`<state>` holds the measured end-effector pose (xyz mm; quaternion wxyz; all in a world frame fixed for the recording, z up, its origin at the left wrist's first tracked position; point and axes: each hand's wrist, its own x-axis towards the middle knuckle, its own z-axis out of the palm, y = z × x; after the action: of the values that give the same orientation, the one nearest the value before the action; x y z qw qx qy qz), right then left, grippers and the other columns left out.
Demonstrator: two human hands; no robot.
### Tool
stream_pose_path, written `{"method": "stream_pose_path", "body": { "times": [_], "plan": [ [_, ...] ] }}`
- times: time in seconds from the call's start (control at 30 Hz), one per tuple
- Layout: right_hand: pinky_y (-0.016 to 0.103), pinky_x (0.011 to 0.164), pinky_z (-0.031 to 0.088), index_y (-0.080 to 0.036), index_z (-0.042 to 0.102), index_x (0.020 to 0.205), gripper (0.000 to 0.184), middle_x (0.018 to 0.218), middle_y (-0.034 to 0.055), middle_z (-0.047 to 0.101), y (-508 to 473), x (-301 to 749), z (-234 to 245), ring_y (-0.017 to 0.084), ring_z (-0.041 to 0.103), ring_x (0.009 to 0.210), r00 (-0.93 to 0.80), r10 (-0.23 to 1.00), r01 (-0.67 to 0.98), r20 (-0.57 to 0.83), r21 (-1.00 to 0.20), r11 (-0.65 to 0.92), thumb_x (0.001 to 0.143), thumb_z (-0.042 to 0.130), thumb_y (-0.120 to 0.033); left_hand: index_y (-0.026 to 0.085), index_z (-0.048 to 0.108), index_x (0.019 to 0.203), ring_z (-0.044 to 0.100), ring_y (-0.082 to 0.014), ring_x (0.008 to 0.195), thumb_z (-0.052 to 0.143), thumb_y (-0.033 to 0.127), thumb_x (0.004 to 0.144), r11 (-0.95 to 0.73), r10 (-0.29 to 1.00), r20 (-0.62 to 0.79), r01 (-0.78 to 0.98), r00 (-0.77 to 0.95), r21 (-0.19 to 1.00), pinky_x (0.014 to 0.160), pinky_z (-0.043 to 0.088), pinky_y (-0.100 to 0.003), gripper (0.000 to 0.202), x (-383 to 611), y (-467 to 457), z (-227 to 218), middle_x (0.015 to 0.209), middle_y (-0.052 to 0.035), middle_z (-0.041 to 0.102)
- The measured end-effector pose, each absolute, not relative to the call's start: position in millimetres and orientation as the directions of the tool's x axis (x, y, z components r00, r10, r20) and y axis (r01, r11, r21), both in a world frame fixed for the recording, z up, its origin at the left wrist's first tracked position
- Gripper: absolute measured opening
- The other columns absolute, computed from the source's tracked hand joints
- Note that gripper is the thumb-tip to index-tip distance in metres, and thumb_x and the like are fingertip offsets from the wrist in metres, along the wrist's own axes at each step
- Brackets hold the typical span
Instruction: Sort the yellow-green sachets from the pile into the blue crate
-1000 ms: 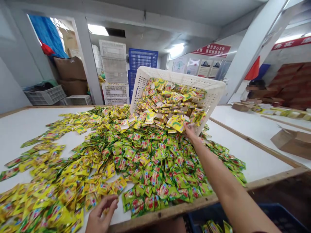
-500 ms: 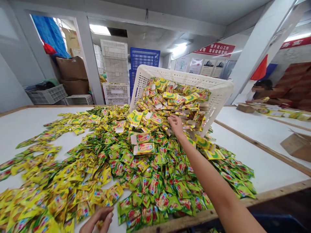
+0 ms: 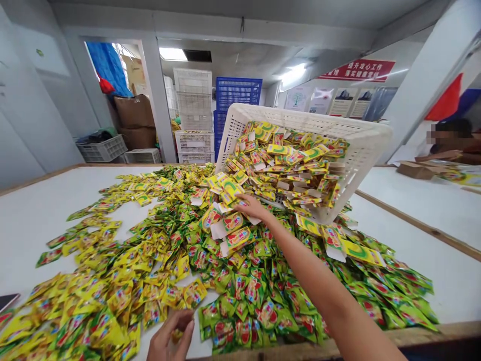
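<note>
While a white basket [image 3: 308,119] lies tipped on its side with its mouth toward the viewer, small yellow boxes [image 3: 278,149] fill its inside and spill over its lower rim. The right hand [image 3: 250,206] touches spilled boxes just outside the basket's mouth, its fingers stretched to the left; I cannot tell whether it grips any. Well apart from it, the left hand [image 3: 171,335] is near the front edge, fingers curled, with a gap between thumb and fingertips. Below the basket, green sachets [image 3: 255,291] lie heaped, and yellow sachets [image 3: 120,291] spread to the left, all on a white counter [image 3: 48,200] with wooden edging. Behind stand stacked white crates [image 3: 193,110] and blue crates [image 3: 238,93]; at far right, 1 other person [image 3: 454,135] is near a cardboard box [image 3: 421,169]
</note>
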<state>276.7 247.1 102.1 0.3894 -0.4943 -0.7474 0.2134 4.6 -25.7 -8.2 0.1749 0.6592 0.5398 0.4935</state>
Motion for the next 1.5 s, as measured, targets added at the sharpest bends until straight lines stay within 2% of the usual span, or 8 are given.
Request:
{"method": "stream_pose_path", "body": {
  "times": [0.2, 0.33, 0.57, 0.87, 1.03, 1.17, 1.37, 1.5],
  "plan": [
    [0.041, 0.097, 0.024, -0.025, 0.059, 0.106, 0.028, 0.115, 0.0067, 0.055, 159, 269, 93, 0.024, 0.044, 0.112, -0.299, 0.771, 0.736, 0.563, -0.377, 0.561, 0.08, 0.052, -0.035, 0.019, 0.067, 0.081, 0.065, -0.017, 0.066, 0.057, 0.036, 0.075, -0.338, 0.898, 0.435, 0.532, -0.064, 0.776, 0.062, 0.053, -0.022, 0.02, 4, -28, -8, 0.075, -0.0043, 0.069],
    [0.043, 0.096, 0.022, -0.025, 0.049, 0.119, 0.043, 0.124, 0.0077, 0.051, 116, 272, 68, 0.026, 0.038, 0.117, -0.488, 0.749, 0.784, 0.448, -0.15, 0.602, 0.077, 0.056, -0.03, 0.019, 0.066, 0.083, 0.064, -0.0184, 0.07, 0.056, 0.032, 0.077, -0.296, 0.929, 0.368, 0.5, -0.049, 0.814, 0.065, 0.052, -0.025, 0.018, 4, -31, -3, 0.077, -0.0051, 0.068],
    [0.045, 0.09, 0.026, -0.026, 0.053, 0.116, 0.033, 0.112, 0.0085, 0.057, 59, 225, 49, 0.027, 0.047, 0.104, -0.226, 0.814, 0.829, 0.535, -0.334, 0.449, 0.084, 0.045, -0.024, 0.019, 0.065, 0.095, 0.063, -0.0221, 0.088, 0.056, 0.03, 0.077, -0.225, 0.969, 0.246, 0.306, -0.03, 0.925, 0.083, 0.048, -0.033, 0.023, 2, -41, -1, 0.091, -0.0086, 0.069],
    [0.032, 0.086, 0.034, -0.027, 0.058, 0.105, 0.023, 0.11, 0.0025, 0.058, 6, 126, 25, 0.018, 0.049, 0.101, -0.684, 0.638, 0.429, 0.355, -0.512, 0.744, 0.084, 0.051, -0.03, 0.017, 0.058, 0.107, 0.066, -0.0211, 0.081, 0.065, 0.037, 0.068, -0.146, 0.86, -0.089, -0.407, -0.503, 0.902, 0.075, 0.053, -0.033, 0.044, -17, -34, -8, 0.086, -0.0053, 0.069],
    [0.04, 0.088, 0.032, -0.023, 0.044, 0.124, 0.06, 0.117, 0.0074, 0.055, 62, 127, 19, 0.025, 0.044, 0.105, -0.684, 0.717, 0.657, 0.131, -0.317, 0.684, 0.068, 0.066, -0.02, 0.014, 0.057, 0.108, 0.065, -0.0216, 0.083, 0.069, 0.031, 0.066, -0.144, 0.915, -0.045, -0.43, -0.4, 0.891, 0.073, 0.053, -0.03, 0.047, -11, -35, -6, 0.087, -0.0067, 0.069],
    [0.041, 0.086, 0.031, -0.016, 0.06, 0.096, 0.039, 0.099, 0.0107, 0.06, 71, 121, 21, 0.027, 0.048, 0.098, -0.63, 0.771, 0.744, 0.092, -0.213, 0.633, 0.06, 0.073, -0.024, 0.013, 0.057, 0.107, 0.065, -0.0228, 0.086, 0.067, 0.033, 0.067, -0.14, 0.924, -0.044, -0.442, -0.381, 0.886, 0.075, 0.052, -0.031, 0.046, -10, -37, -11, 0.089, -0.0076, 0.069],
    [0.024, 0.056, 0.035, -0.017, 0.055, 0.069, 0.022, 0.061, -0.0002, 0.054, 49, 167, 38, 0.014, 0.048, 0.059, -0.288, 0.947, 0.689, 0.142, -0.656, 0.307, 0.076, 0.054, -0.037, 0.011, 0.058, 0.107, 0.062, -0.024, 0.093, 0.065, 0.032, 0.069, -0.115, 0.947, 0.007, -0.319, -0.322, 0.941, 0.085, 0.047, -0.035, 0.044, -19, -39, -22, 0.094, -0.0101, 0.068],
    [0.023, 0.047, 0.032, -0.018, 0.051, 0.064, 0.027, 0.055, -0.003, 0.047, 14, 209, 22, 0.012, 0.043, 0.051, -0.139, 0.988, 0.48, 0.07, -0.868, 0.13, 0.075, 0.054, -0.043, 0.012, 0.062, 0.1, 0.061, -0.023, 0.091, 0.061, 0.029, 0.072, -0.003, 1.0, 0.006, -0.096, 0.03, 0.995, 0.086, 0.045, -0.035, 0.033, -15, -34, -8, 0.097, -0.0103, 0.067]
  ]
}}
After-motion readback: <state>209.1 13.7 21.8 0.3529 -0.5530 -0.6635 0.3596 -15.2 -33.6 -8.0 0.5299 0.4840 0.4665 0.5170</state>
